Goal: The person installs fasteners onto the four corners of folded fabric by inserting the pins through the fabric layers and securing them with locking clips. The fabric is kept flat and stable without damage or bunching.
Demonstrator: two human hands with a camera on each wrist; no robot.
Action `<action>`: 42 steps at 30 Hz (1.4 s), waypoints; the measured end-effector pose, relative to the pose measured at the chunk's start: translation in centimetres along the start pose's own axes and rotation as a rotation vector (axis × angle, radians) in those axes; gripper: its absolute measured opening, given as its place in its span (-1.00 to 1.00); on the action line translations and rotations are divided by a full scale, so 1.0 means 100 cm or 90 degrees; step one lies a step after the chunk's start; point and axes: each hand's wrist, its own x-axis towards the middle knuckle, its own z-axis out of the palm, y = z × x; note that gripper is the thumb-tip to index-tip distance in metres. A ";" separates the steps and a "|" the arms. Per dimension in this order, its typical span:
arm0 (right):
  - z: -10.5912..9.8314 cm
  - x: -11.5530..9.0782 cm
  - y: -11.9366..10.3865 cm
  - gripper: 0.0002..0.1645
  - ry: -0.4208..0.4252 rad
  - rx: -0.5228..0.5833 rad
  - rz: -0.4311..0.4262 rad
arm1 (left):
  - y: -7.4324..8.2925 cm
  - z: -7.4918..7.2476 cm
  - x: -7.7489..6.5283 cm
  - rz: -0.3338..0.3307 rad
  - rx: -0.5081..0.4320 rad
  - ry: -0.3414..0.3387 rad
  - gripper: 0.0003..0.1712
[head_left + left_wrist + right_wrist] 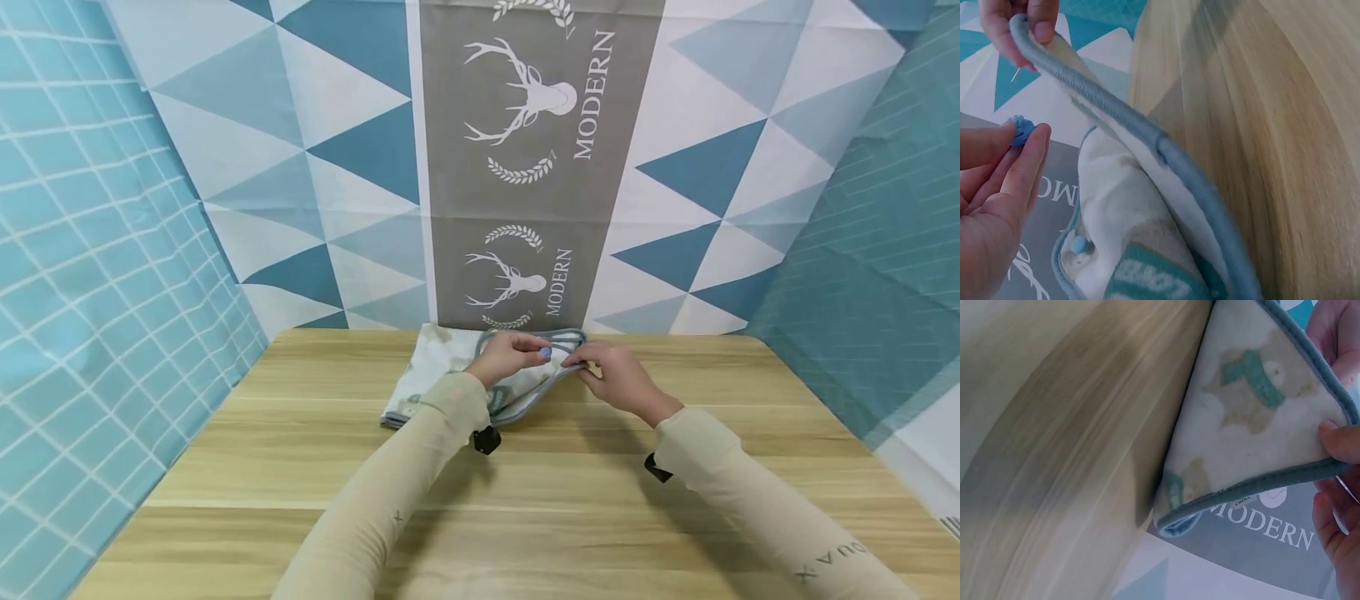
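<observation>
A folded white blanket [442, 358] with grey-blue edging and printed bears lies at the table's back edge. My right hand [621, 377] pinches its lifted corner [1310, 431] between thumb and fingers. From under that corner a thin metal pin [1017, 74] pokes out, point toward the left hand. My left hand [508, 354] holds a small blue flower-shaped cap [1021, 130] between thumb and fingertips, a short way from the pin. A round blue button-like head [1079, 244] sits on another corner of the blanket.
The wooden table [300, 467] stretches toward me. Behind it hangs a patterned cloth [360, 167] with deer heads and triangles. Blue checked cloth [90, 250] closes off the left side, and teal cloth [885, 275] the right.
</observation>
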 end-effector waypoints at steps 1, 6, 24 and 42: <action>0.001 0.001 -0.001 -0.79 -0.003 0.002 0.000 | 0.000 0.000 0.000 0.001 -0.009 0.003 -0.66; 0.005 0.005 -0.004 -0.77 -0.007 0.017 -0.003 | -0.001 -0.001 0.001 0.007 0.003 0.007 -0.67; 0.007 0.006 -0.003 -0.75 -0.004 0.036 -0.015 | 0.006 0.005 0.007 0.015 0.036 -0.005 -0.68; 0.004 0.002 0.000 -0.75 0.002 0.043 -0.005 | 0.008 0.008 0.005 0.022 0.030 -0.024 -0.68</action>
